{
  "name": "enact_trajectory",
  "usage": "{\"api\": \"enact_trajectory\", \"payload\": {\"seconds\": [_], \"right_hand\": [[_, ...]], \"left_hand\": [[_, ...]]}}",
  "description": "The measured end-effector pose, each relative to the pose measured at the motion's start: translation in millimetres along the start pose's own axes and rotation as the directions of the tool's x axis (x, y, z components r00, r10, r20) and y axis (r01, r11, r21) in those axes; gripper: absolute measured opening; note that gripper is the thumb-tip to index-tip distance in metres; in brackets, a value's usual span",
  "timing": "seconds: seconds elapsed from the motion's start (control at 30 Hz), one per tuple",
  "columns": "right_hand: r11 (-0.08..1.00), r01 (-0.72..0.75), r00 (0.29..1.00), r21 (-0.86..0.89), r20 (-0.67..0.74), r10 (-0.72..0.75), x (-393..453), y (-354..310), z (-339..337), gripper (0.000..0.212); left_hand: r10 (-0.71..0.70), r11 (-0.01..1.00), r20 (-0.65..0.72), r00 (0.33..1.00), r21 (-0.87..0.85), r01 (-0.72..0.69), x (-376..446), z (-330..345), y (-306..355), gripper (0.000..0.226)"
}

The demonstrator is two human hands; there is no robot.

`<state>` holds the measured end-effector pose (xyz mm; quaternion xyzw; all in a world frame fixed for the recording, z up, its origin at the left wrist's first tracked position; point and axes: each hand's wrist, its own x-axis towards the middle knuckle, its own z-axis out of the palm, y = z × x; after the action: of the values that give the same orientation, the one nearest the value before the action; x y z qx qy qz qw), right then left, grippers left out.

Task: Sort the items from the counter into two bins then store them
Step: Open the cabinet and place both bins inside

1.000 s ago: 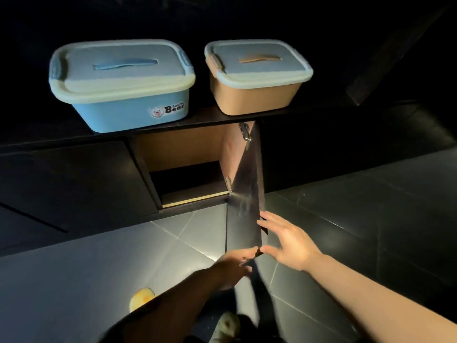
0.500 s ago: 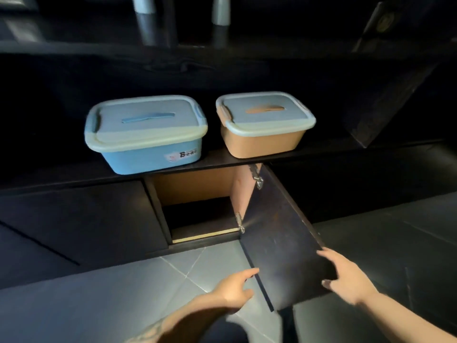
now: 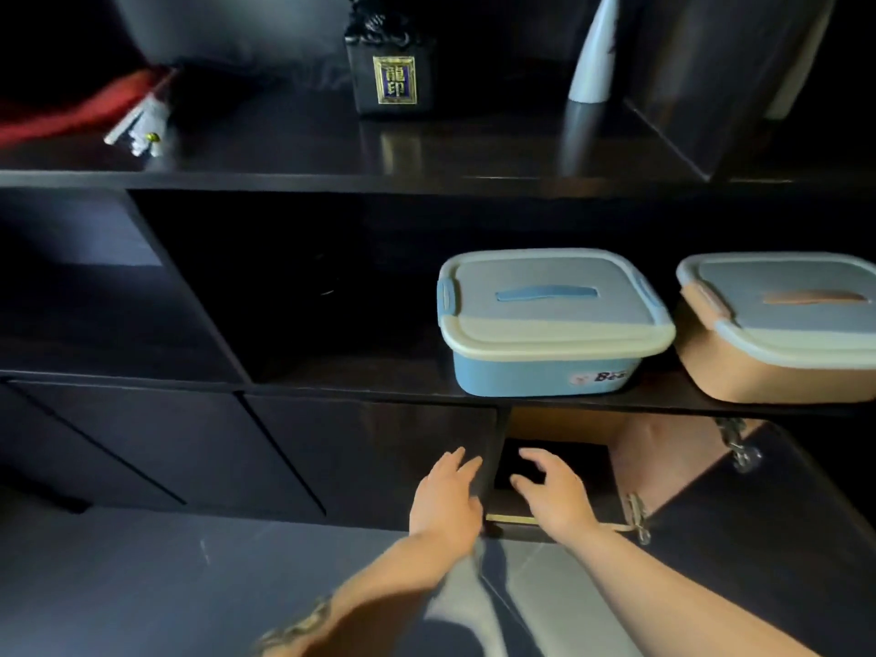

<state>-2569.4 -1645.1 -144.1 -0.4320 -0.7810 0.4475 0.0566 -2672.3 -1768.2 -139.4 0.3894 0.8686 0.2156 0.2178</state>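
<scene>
Blue bin (image 3: 552, 324) and tan bin (image 3: 782, 334), lidded, are being left on the shelf while open-fingered left hand (image 3: 445, 495) and right hand (image 3: 552, 495) are being held empty at the open cabinet (image 3: 559, 462); each bin should be gripped two-handed, level.

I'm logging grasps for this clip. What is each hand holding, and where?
Nothing. The left hand and right hand are open in front of the cabinet opening.

I have only one view, from the camera on the person's head. It looks forward and down at a dark cabinet from close range. The left hand (image 3: 445, 500) and the right hand (image 3: 552, 497) enter from the bottom edge. The blue bin (image 3: 552, 324) is right of centre, and the right edge cuts the orange bin (image 3: 782, 324). The wide angle curves the shelf (image 3: 332, 182) lines.
</scene>
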Motion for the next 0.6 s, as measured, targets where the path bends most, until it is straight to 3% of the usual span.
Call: {"api": "enact_trajectory", "payload": {"seconds": [0.13, 0.23, 0.37, 0.5, 0.6], "right_hand": [[0.961, -0.193, 0.981, 0.199, 0.021, 0.192, 58.0, -40.8, 24.5, 0.062], [0.887, -0.326, 0.943, 0.328, 0.049, 0.328, 81.7, -47.9, 32.1, 0.061], [0.855, -0.352, 0.932, 0.381, 0.057, 0.358, 92.5, -43.6, 43.4, 0.049], [0.801, -0.375, 0.883, 0.466, -0.083, 0.462, 102.6, -39.8, 44.7, 0.053], [0.78, -0.367, 0.9, 0.507, -0.019, 0.436, 110.9, -33.9, 44.0, 0.049]], "left_hand": [[0.046, 0.999, 0.014, 0.999, 0.028, -0.046, 32.8, -13.4, -18.9, 0.06], [0.087, 0.995, 0.039, 0.995, 0.047, -0.089, 54.1, -15.8, -21.4, 0.062], [0.117, 0.99, 0.052, 0.992, 0.066, -0.121, 71.0, -8.8, -22.0, 0.066], [0.075, 0.997, 0.061, 0.995, 0.029, -0.077, 75.9, -1.2, -21.3, 0.07], [0.036, 0.999, 0.06, 0.998, 0.023, -0.037, 81.2, 1.2, -20.4, 0.071]]}}
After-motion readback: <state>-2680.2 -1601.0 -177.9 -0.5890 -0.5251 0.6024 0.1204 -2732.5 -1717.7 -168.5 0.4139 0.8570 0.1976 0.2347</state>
